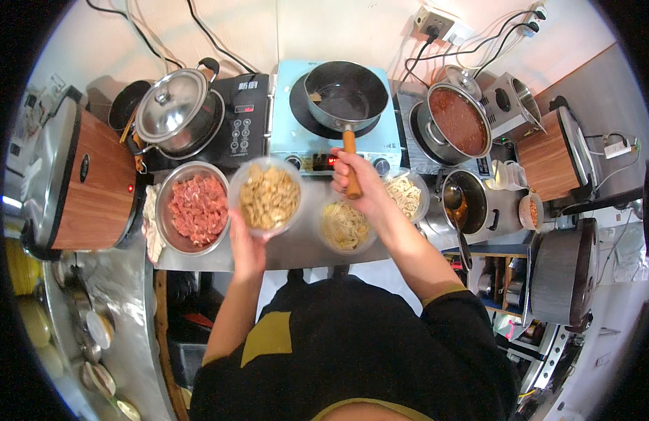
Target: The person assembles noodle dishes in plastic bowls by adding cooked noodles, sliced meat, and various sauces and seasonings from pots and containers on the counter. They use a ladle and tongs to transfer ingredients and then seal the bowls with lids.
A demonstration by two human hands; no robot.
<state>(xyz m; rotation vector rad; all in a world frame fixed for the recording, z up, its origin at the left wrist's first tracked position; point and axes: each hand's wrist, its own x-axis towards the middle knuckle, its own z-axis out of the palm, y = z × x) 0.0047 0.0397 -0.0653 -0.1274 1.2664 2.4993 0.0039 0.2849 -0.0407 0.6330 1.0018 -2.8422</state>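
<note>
My left hand holds a clear round plastic tub filled with pale brown chunks, whose exact kind I cannot make out. Its fingers press against the tub's side, above the counter's front part. My right hand is closed round the wooden handle of a dark saucepan. The pan sits on a light blue induction cooker, with a small brownish bit on its bottom. Beside the tub, on the left, stands a steel bowl of raw cut meat.
Tubs of pale noodle-like strands and whitish strips stand by my right forearm. A lidded steel pot is on the left cooker. On the right are a pot of red-brown sauce and a pot with a ladle. Wood-patterned cookers flank the counter.
</note>
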